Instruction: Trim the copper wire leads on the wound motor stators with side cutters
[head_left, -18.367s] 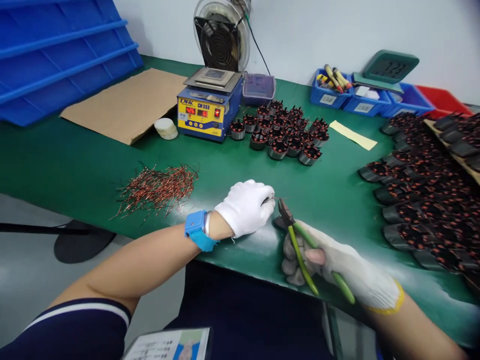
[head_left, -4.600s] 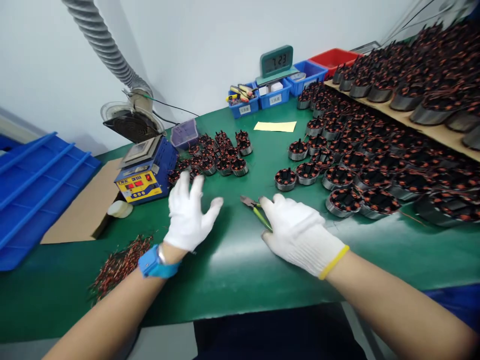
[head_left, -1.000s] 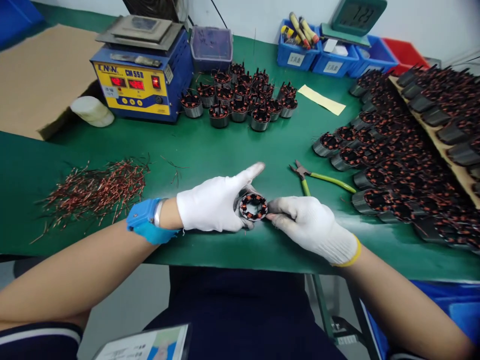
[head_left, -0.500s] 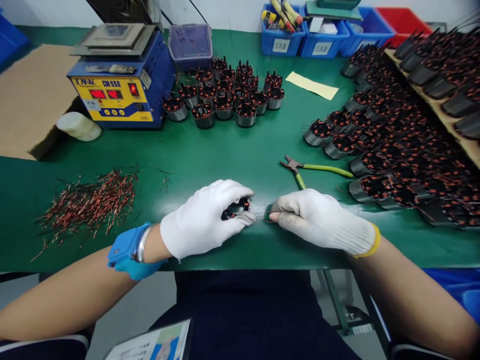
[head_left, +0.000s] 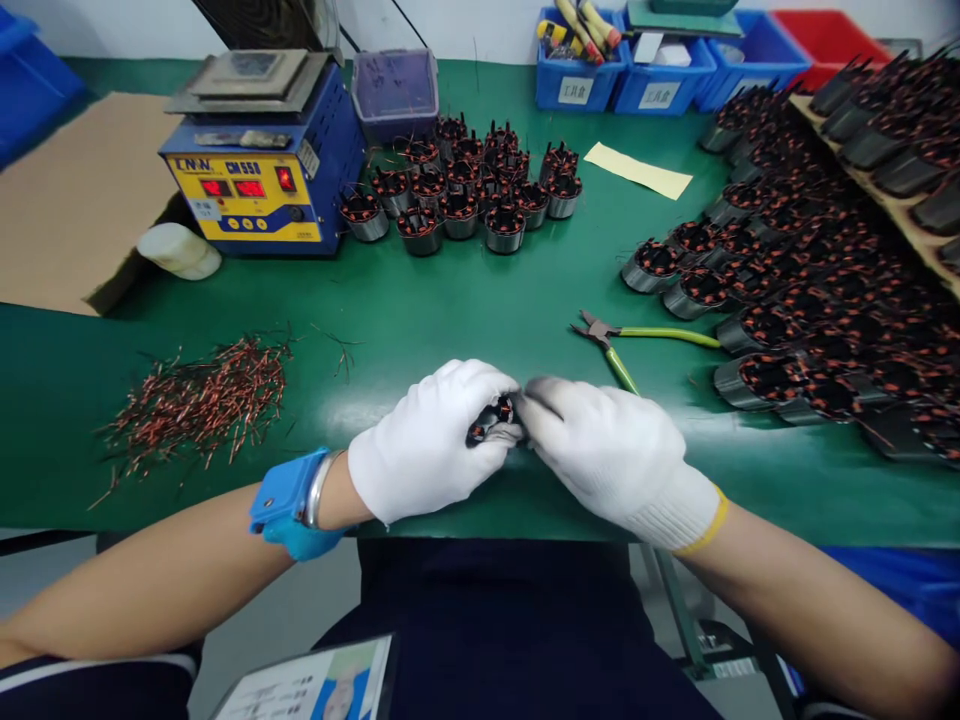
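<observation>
A white-gloved left hand wrapped its grip round a mostly hidden black, copper-wound metal ring; the white-gloved right hand overlapped its edge, blurred grip impossible to tell.

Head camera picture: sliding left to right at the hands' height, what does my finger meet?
Loose pile of thin copper-coloured wire bits, blue wristband, white-gloved left hand around a dark ring-shaped metal part with copper-coloured windings, white-gloved right hand, crowd of similar ring-shaped parts.
</observation>
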